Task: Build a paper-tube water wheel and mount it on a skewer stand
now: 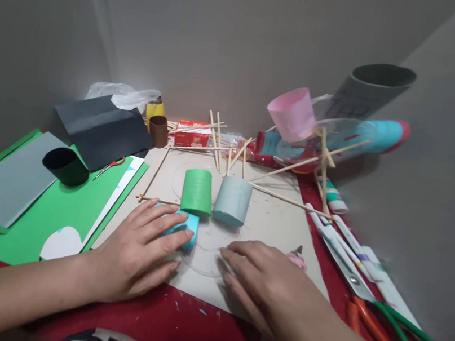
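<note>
My left hand (pixel 143 246) lies over a blue paper tube (pixel 190 226), fingers stretched across it and partly hiding it. The thumb is apart, close to the board. On the right, my right hand (pixel 257 274) is open and holds nothing, its fingers extended low over the pale cardboard (pixel 260 238). Just beyond the hands stand a green paper tube (pixel 197 191) and a light grey-blue paper tube (pixel 233 201), side by side. Faint pencil-like circles show on the cardboard between my hands.
Wooden sticks (pixel 279 195) form a frame that rises at right, with a pink paper cup (pixel 292 113) and a dark grey tube (pixel 367 92). Green sheets (pixel 77 205), small scissors (pixel 110 167) and a black tube (pixel 66 165) lie left. Large scissors (pixel 354 280) lie right.
</note>
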Available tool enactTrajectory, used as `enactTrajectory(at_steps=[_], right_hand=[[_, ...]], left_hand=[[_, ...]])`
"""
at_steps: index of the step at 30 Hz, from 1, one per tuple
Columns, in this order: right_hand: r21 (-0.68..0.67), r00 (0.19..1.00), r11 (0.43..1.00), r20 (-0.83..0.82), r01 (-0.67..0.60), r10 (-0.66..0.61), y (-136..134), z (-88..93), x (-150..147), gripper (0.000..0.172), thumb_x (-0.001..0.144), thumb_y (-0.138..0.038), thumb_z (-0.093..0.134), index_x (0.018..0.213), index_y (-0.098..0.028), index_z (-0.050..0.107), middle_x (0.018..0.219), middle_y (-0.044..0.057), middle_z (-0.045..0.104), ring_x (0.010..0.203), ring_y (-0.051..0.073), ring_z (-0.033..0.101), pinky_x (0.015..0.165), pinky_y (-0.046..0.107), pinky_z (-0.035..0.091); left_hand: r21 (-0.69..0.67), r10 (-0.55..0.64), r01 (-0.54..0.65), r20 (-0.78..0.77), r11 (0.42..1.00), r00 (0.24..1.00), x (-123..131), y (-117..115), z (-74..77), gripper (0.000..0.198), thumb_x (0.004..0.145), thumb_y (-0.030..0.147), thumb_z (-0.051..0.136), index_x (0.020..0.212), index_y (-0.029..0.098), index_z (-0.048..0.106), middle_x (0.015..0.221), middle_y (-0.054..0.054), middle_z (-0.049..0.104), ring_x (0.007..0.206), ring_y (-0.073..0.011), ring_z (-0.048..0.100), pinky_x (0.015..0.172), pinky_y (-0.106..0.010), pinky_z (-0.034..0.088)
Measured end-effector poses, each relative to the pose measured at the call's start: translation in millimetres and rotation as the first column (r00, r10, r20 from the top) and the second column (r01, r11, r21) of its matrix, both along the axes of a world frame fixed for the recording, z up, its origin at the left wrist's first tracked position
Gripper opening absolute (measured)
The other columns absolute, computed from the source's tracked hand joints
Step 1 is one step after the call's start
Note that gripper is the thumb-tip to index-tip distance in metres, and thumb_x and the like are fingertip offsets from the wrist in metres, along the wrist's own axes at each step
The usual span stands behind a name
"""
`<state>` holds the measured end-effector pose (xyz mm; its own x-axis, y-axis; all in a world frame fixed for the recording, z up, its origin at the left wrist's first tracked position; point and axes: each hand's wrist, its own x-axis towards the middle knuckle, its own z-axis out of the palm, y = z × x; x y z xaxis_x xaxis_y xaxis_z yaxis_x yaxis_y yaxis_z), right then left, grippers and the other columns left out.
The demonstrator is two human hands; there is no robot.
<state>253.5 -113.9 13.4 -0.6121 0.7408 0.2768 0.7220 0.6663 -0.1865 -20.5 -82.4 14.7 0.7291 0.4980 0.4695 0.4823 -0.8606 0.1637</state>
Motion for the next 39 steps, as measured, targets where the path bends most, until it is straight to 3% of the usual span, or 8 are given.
enactTrajectory(at_steps=[3,5,10,14,20,24,30,39], right_hand=[[-0.166,0.996,0.986,0.088,0.035,-0.021,-7,-9.6,-5,0.017,0.097,-0.017,0.046,0.095,-0.018,0.063,0.093,0.008,0.063,0.082,0.022,0.059,0.075,0.037,0.047],[-0.192,0.995,0.980,0.098,0.046,-0.028,-8,-13.9,-5,0.013,0.095,-0.017,0.049,0.094,-0.019,0.062,0.093,0.007,0.062,0.083,0.022,0.057,0.076,0.036,0.044],[-0.140,0.993,0.990,0.116,0.034,-0.018,-7,-20.2,-2,0.006,0.087,-0.016,0.058,0.089,-0.017,0.063,0.088,0.007,0.063,0.077,0.021,0.056,0.069,0.034,0.040],[-0.072,0.989,0.997,0.147,0.042,-0.031,-6,-24.1,-3,0.004,0.084,-0.019,0.062,0.088,-0.017,0.063,0.086,0.006,0.063,0.074,0.021,0.054,0.067,0.034,0.037],[0.026,0.988,0.998,0.144,0.053,-0.056,-6,-25.5,-5,0.006,0.082,-0.020,0.065,0.087,-0.018,0.062,0.083,0.005,0.063,0.072,0.020,0.053,0.065,0.034,0.036],[0.038,0.988,0.998,0.142,0.057,-0.062,-5,-29.1,-6,0.007,0.081,-0.019,0.064,0.087,-0.019,0.060,0.082,0.005,0.062,0.071,0.020,0.051,0.064,0.034,0.034],[0.048,0.987,0.999,0.156,0.021,-0.029,-2,-37.1,-6,0.013,0.077,-0.020,0.068,0.088,-0.018,0.061,0.083,0.005,0.062,0.072,0.022,0.051,0.063,0.035,0.033],[0.119,0.993,0.993,0.121,-0.004,-0.011,0,-49.3,-4,0.016,0.082,-0.017,0.060,0.097,-0.015,0.063,0.086,0.007,0.063,0.076,0.024,0.052,0.065,0.037,0.034]], left_hand=[[0.093,-0.047,0.063,-0.164,0.994,0.985,11,10,4.9,0.040,0.091,0.024,0.060,0.131,0.017,0.055,0.137,-0.014,0.059,0.135,-0.0293,0.045,0.118,-0.050,0.025],[0.111,-0.054,0.082,-0.231,0.991,0.971,18,16,7.2,0.037,0.092,0.025,0.059,0.129,0.017,0.058,0.137,-0.014,0.060,0.134,-0.0301,0.047,0.118,-0.050,0.024],[0.066,-0.086,0.121,-0.393,0.990,0.915,33,31,13.2,0.036,0.095,0.024,0.054,0.131,0.017,0.058,0.140,-0.017,0.056,0.134,-0.0330,0.048,0.115,-0.055,0.028],[0.074,-0.094,0.150,-0.501,0.986,0.860,40,37,17.9,0.027,0.095,0.021,0.053,0.120,0.013,0.062,0.136,-0.020,0.058,0.130,-0.0350,0.051,0.111,-0.057,0.033],[0.109,-0.122,0.201,-0.492,0.974,0.862,43,38,17.0,0.019,0.096,0.018,0.051,0.108,0.014,0.065,0.134,-0.017,0.060,0.128,-0.0298,0.051,0.112,-0.049,0.031],[0.111,-0.186,0.279,-0.510,0.954,0.840,45,37,15.5,0.022,0.097,0.014,0.047,0.107,0.014,0.066,0.119,-0.013,0.068,0.127,-0.0254,0.051,0.116,-0.046,0.025],[0.099,-0.225,0.328,-0.543,0.939,0.809,59,34,16.2,0.015,0.090,0.014,0.057,0.083,0.016,0.070,0.085,-0.009,0.070,0.105,-0.0273,0.056,0.115,-0.047,0.025],[0.056,-0.212,0.352,-0.709,0.934,0.673,82,30,2.7,0.017,0.077,0.022,0.072,0.060,0.023,0.068,0.067,-0.006,0.068,0.075,-0.0254,0.054,0.094,-0.044,0.038]])
